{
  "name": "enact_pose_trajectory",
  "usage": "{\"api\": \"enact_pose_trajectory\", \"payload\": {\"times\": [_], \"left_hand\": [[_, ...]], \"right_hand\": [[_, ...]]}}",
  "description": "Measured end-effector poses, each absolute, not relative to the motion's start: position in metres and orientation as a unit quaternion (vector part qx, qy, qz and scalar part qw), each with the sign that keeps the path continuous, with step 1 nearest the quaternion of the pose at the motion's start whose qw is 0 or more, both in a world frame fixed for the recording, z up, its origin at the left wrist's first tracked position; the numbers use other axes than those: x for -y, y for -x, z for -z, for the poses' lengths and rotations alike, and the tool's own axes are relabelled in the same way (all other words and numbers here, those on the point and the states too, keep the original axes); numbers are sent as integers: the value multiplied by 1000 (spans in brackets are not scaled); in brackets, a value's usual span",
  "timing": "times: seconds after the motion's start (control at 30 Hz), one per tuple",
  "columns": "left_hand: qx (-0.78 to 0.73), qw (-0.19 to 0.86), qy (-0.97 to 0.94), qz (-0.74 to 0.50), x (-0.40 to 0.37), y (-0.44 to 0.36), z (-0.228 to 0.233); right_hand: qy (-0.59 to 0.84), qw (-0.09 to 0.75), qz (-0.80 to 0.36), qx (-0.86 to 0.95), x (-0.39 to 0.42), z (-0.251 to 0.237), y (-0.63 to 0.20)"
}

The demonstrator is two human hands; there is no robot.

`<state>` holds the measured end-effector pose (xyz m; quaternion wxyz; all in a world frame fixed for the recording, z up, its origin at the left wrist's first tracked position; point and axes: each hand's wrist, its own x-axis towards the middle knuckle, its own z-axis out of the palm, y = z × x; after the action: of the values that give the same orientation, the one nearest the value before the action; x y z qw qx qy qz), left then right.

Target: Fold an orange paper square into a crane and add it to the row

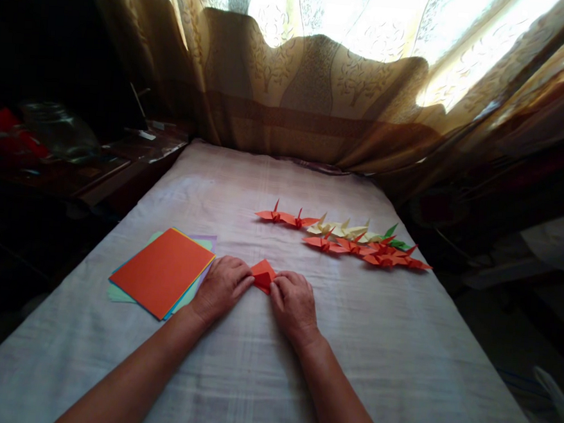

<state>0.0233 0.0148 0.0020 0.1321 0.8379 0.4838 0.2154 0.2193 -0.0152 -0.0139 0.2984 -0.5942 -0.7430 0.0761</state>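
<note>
Apparently mid-fold, the red origami piece (264,275) is pinched at nine o'clock by the left hand (223,286) and three by the right hand (295,303), neat creasing seemingly called for.

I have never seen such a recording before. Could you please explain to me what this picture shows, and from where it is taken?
Of course. There is no machine here: you see a person's own bare left hand and right hand. The one picture comes from a camera worn on the head, looking forward and down. Both hands hold a small folded orange paper by its sides, with the fingers. They are above a pale cloth. Left of the hands lies a stack of coloured sheets, orange on top. Farther away, toward the right, stand folded paper birds in orange, cream and green. Behind hangs a curtain.
</note>
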Motion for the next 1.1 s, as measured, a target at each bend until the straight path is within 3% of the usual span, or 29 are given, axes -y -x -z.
{"api": "enact_pose_trajectory", "payload": {"times": [0.47,1.1], "left_hand": [[-492,160,-838,-175,-31,-19,-10],[-515,171,-815,-203,-8,-24,-12]], "right_hand": [[634,354,-108,679,20,13,-206],[660,312,-125,672,27,4,-208]]}}
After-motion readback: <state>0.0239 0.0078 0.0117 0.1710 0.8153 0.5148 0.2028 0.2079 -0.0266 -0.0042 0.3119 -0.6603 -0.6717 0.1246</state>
